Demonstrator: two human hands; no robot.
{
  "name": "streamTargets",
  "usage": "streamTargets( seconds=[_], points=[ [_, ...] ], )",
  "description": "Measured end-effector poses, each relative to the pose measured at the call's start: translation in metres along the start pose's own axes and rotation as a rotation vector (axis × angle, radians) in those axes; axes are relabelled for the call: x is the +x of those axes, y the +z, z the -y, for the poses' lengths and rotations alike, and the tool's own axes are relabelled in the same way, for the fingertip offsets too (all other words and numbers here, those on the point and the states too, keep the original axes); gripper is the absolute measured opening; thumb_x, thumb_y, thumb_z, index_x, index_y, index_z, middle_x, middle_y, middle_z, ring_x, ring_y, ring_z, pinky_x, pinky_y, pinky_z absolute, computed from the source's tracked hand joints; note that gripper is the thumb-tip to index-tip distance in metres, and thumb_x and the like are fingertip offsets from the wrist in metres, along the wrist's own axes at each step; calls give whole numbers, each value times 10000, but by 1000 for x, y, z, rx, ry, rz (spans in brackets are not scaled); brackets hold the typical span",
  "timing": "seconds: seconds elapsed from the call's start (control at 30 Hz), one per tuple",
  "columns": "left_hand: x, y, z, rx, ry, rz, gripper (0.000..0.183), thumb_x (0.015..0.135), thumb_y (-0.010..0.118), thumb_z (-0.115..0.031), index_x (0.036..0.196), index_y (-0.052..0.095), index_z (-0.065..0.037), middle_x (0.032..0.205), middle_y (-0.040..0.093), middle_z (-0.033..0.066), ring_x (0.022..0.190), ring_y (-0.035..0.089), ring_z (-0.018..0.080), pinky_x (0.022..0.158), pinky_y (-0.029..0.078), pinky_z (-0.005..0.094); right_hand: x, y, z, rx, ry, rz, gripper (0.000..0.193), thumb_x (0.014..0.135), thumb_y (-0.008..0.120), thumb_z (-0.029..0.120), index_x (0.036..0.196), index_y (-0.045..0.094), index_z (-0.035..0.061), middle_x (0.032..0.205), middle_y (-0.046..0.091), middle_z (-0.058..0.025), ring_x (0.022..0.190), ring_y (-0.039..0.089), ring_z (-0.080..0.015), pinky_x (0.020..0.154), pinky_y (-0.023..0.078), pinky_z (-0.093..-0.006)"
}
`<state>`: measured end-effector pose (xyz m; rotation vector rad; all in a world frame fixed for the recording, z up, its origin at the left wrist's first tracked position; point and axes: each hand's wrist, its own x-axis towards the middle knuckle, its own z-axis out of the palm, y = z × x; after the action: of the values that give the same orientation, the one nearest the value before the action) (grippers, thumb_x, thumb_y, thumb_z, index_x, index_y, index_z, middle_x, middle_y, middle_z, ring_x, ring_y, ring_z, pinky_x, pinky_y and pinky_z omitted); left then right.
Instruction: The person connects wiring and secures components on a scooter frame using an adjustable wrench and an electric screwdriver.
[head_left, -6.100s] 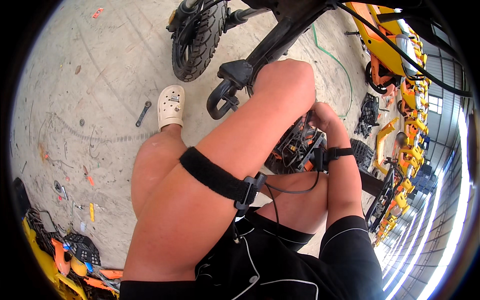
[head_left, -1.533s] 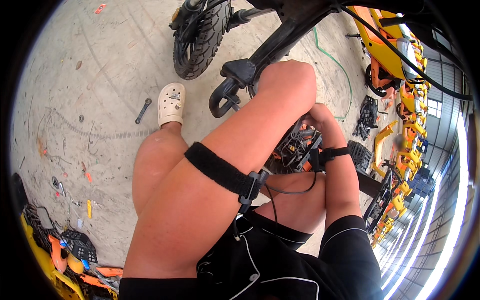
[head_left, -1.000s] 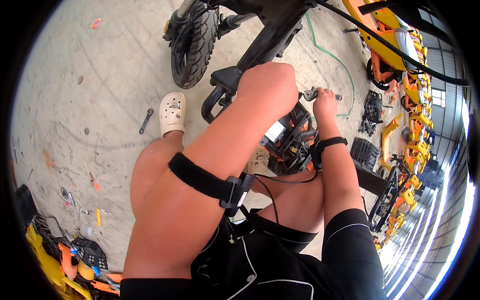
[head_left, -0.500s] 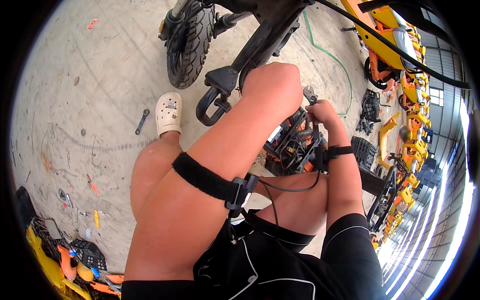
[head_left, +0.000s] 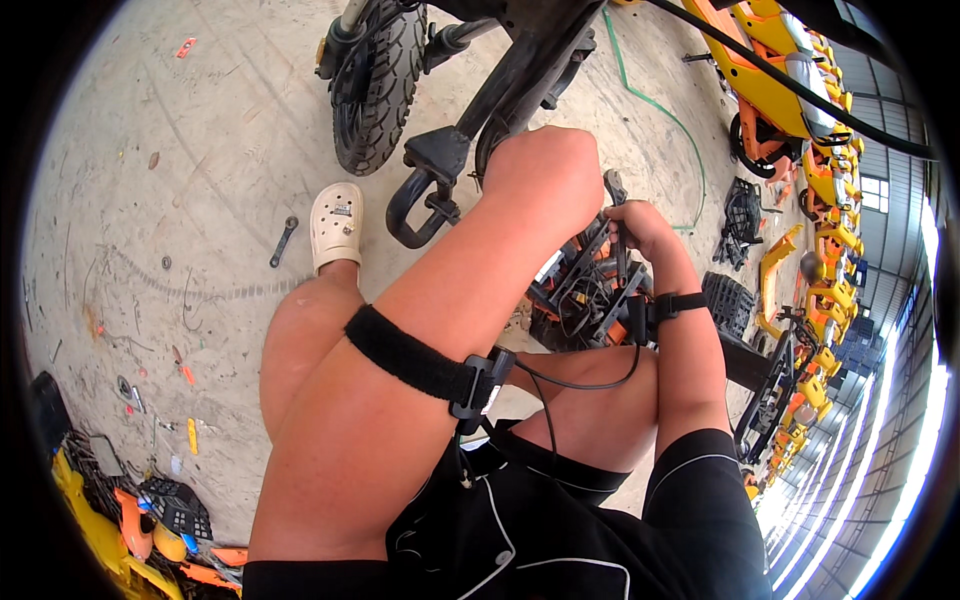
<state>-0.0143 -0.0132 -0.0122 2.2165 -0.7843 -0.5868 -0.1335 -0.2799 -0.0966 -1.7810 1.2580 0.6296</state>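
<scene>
Left hand: my left hand (head_left: 545, 170) is up against the black frame (head_left: 490, 105) as seen from above, its back toward me; the fingers are hidden, so I cannot tell what they grip, or whether they touch the metal
Right hand: my right hand (head_left: 645, 228) is curled on a dark wrench (head_left: 613, 184), thumb and fingers closed about its handle; it sits just to the right of my left hand, the two near each other
Wrench: head upward beside my left wrist, handle running down past my fingers; I cannot tell whether its head touches anything
Frame: it slants down from the top edge; near its lower end a blocky bracket (head_left: 437, 153) carries a curved black loop (head_left: 403, 215), to the left of my left hand
Below my hands: a jumble of black and orange parts (head_left: 568, 300), with wires among them, beyond my bent right leg
Arms: a black strap (head_left: 410, 352) around my left forearm; a narrower black band (head_left: 683, 305) around my right
Floor: a knobbly tyre (head_left: 385, 120) at upper left of the frame; a beige clog (head_left: 337, 225) on my left foot; a loose spanner (head_left: 285, 242) just beside it
Far right: yellow and orange vehicles (head_left: 765, 85) in a row; a green line (head_left: 665, 115) lies on the floor between them and the frame
</scene>
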Motion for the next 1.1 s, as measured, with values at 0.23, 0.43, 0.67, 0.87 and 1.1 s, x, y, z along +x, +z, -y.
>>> streamTargets(
  seconds=[0.23, 0.43, 0.67, 0.87, 1.1],
  points=[
    [-1, 1, 0, -3, 11, 0, 238, 932, 586, -207, 978, 750, -41, 936, 737, 188, 921, 711, 375, 820, 570, 483, 0, 5, -1, 59, -19, 2, 197, 918, 639, 153, 752, 653, 47, 638, 637, -61, 454, 484, -125, 421, 305, -294],
    [-1, 0, 0, -9, 9, -3, 235, 932, 588, -209, 974, 747, -41, 932, 737, 187, 927, 711, 371, 820, 569, 485, 5, 0, -3, 59, 31, 0, 155, 951, 614, 142, 857, 659, 27, 729, 670, -69, 548, 604, -147, 452, 416, -276],
    [0, 1, 2, -3, 0, 19, 238, 930, 585, -211, 992, 749, -50, 948, 740, 183, 935, 714, 360, 834, 568, 472, 6, 37, -6, 632, 37, 156, 193, 1028, 555, 159, 1100, 622, -7, 911, 736, -116, 798, 743, -229, 605, 573, -290],
    [-2, 2, -1, -24, -12, 18, 233, 924, 597, -220, 999, 752, -62, 961, 742, 170, 944, 710, 361, 841, 564, 470, 10, 25, 0, 162, 85, 10, 214, 986, 533, 144, 1009, 634, -44, 874, 702, -137, 782, 721, -231, 554, 527, -308],
    [-4, -1, 5, -18, -5, -28, 216, 921, 605, -224, 976, 742, -67, 937, 734, 173, 926, 702, 369, 823, 558, 475, 44, 12, -30, -740, -236, -556, 277, 943, 510, 166, 1136, 614, -3, 1049, 702, -296, 1005, 681, -457, 849, 528, -542]
  ],
)
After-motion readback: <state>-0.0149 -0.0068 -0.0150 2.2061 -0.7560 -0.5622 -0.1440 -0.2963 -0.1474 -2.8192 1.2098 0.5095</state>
